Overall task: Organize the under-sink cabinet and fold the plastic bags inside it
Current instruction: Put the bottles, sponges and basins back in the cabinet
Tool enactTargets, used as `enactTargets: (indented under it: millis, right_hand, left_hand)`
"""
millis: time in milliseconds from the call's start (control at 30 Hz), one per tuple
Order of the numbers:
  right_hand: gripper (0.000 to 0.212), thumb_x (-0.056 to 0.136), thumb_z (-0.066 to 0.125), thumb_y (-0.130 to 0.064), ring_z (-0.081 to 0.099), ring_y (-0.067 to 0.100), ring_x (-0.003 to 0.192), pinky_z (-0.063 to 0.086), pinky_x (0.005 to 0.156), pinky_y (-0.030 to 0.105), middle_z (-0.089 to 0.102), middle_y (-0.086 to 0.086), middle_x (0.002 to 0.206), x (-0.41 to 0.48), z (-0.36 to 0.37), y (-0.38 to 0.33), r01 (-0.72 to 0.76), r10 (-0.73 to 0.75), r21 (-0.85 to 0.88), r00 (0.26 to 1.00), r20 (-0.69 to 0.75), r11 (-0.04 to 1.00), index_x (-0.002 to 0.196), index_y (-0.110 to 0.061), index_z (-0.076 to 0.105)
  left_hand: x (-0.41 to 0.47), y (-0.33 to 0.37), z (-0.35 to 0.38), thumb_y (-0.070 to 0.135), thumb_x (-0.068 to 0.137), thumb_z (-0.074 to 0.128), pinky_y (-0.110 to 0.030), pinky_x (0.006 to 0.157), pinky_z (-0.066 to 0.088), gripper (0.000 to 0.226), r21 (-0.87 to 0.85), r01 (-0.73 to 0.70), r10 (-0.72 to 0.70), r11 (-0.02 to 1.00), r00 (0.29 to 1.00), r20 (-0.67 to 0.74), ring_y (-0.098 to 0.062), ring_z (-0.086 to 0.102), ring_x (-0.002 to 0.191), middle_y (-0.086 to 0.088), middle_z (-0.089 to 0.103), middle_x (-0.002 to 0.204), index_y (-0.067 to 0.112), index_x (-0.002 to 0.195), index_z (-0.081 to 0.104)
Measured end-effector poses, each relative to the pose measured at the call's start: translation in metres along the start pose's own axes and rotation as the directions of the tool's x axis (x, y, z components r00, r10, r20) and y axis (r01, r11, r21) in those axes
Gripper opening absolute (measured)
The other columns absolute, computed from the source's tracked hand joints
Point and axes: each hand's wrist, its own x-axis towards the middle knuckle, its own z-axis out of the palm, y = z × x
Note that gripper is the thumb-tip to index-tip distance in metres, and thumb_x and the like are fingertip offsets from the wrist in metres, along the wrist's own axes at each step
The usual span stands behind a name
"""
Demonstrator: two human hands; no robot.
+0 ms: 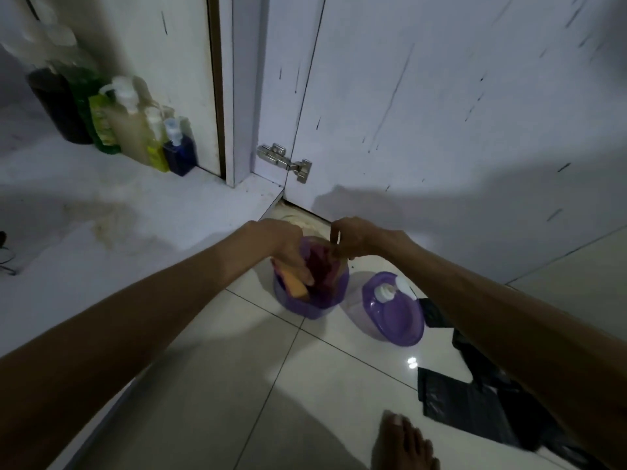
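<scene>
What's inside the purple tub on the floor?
The purple tub holds an orange folded piece and dark red pieces. The left hand and right hand reach in, hiding the rest.

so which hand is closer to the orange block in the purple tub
Left. The left hand touches the orange block inside the purple tub; the right hand is at the tub's far right rim, pinching a dark red item, apart from the block.

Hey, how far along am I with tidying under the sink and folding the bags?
Done: bottles stand lined up in the cabinet. In hand: left hand and right hand work folded bags into the purple tub. Left: black bags lie out on the floor, and the tub's lid is off.
</scene>
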Motion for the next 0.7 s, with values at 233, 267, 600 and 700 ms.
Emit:
enactTargets:
  millis: [233, 267, 600, 700]
  right_hand:
    - [0.034, 0.083, 0.074, -0.023, 0.063, 0.014, 0.059, 0.055, 0.054, 0.025, 0.070, 0.012, 0.082, 0.014, -0.013, -0.010, -0.036, 0.036, -0.005, 0.996, 0.078, 0.999, 0.108, -0.001, 0.067]
    - [0.035, 0.082, 0.075, -0.023, 0.064, 0.015, 0.060, 0.055, 0.055, 0.025, 0.069, 0.010, 0.080, 0.016, -0.015, -0.012, -0.038, 0.039, -0.006, 0.995, 0.089, 0.999, 0.108, -0.001, 0.066]
    - [0.040, 0.078, 0.080, -0.015, 0.066, 0.023, 0.075, 0.057, 0.059, 0.029, 0.070, 0.016, 0.099, 0.040, -0.087, -0.059, 0.008, 0.001, -0.092, 0.995, 0.101, 0.996, 0.112, -0.005, 0.063]
    - [0.035, 0.078, 0.080, -0.017, 0.065, 0.017, 0.065, 0.052, 0.050, 0.025, 0.070, 0.013, 0.090, 0.044, -0.110, -0.078, 0.063, -0.064, -0.085, 0.998, -0.010, 0.994, 0.106, -0.002, 0.066]
  left_hand:
    - [-0.009, 0.012, 0.018, 0.081, 0.053, 0.068, -0.026, 0.078, 0.043, 0.068, 0.153, 0.022, -0.017, 0.988, 0.999, -0.037, -0.019, 0.062, 0.092, 0.006, 0.063, 0.089, 0.029, 0.095, 0.061]
    - [-0.009, 0.012, 0.017, 0.081, 0.050, 0.069, -0.027, 0.082, 0.044, 0.072, 0.128, 0.019, -0.016, 0.992, 0.999, -0.028, -0.019, 0.061, 0.095, 0.006, 0.063, 0.093, 0.032, 0.101, 0.058]
    - [-0.033, -0.040, -0.046, 0.030, 0.076, 0.077, -0.037, 0.087, 0.050, 0.050, -0.281, 0.124, -0.112, 0.952, 0.992, 0.057, -0.028, 0.056, 0.109, -0.003, 0.053, 0.112, 0.012, 0.117, 0.057]
    - [-0.047, -0.069, -0.063, 0.033, 0.075, 0.077, -0.034, 0.077, 0.052, 0.039, -0.347, 0.153, -0.169, 0.925, 0.985, -0.016, -0.024, 0.058, 0.097, -0.007, 0.057, 0.107, 0.010, 0.100, 0.058]
